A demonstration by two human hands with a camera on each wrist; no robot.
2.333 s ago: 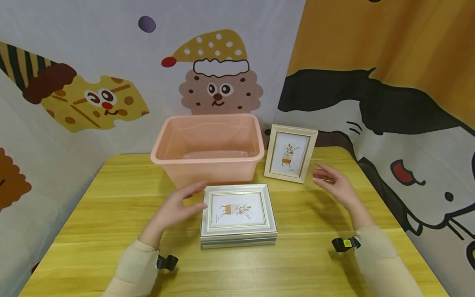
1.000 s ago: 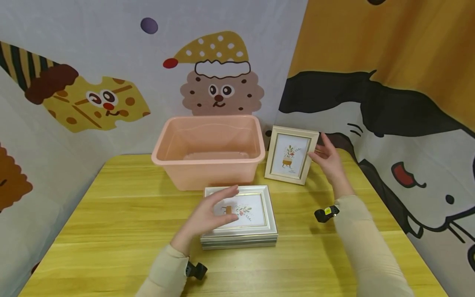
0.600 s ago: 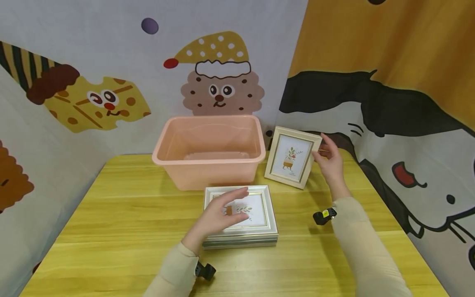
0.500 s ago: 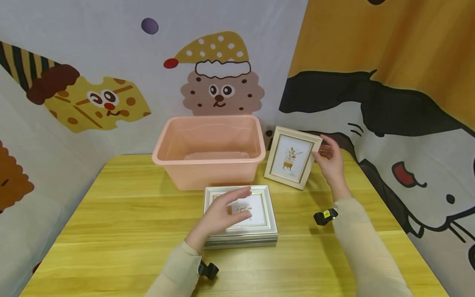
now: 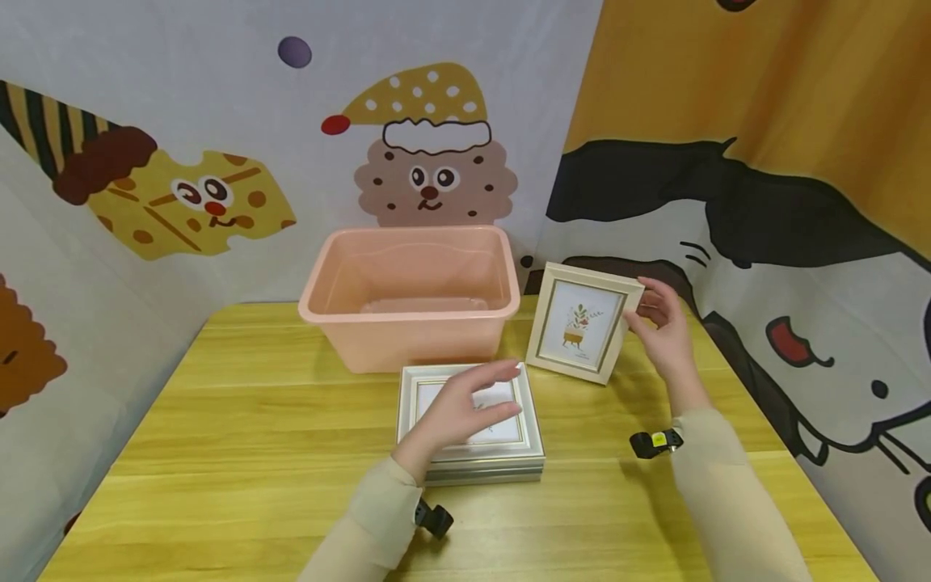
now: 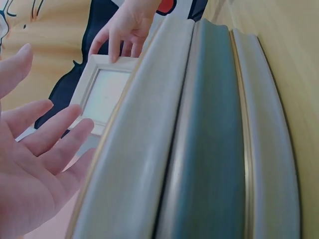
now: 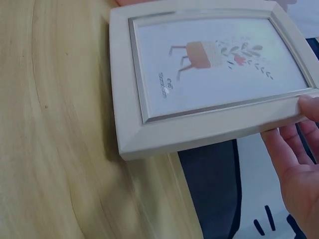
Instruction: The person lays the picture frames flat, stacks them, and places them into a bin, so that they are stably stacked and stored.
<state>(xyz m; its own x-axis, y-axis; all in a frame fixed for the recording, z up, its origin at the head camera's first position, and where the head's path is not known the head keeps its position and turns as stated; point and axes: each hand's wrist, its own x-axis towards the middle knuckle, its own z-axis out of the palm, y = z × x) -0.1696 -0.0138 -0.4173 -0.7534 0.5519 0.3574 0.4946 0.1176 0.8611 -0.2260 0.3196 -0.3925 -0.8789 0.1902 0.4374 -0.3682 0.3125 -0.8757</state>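
A cream picture frame (image 5: 584, 323) with a plant print is pinched at its right edge by my right hand (image 5: 663, 327), thumb in front and fingers behind. In the right wrist view the same picture frame (image 7: 214, 114) leans back above the wood, thumb on its border. My left hand (image 5: 458, 412) hovers over a stack of picture frames (image 5: 480, 465), its fingers stretched out and holding nothing. White, grey-green and pale edges of that stack (image 6: 209, 129) fill much of the left wrist view, beside the spread left hand (image 6: 35, 164).
Behind the stack stands a pink plastic bin (image 5: 410, 335), its inside visible and holding nothing. The wooden table (image 5: 240, 420) runs back to a cartoon-printed cloth (image 5: 254, 81). Small black cameras are strapped to both wrists.
My right hand reached the cream frame, pinched its edge, and has shifted it slightly right and nearer. My left hand moved right across the top of the stack.
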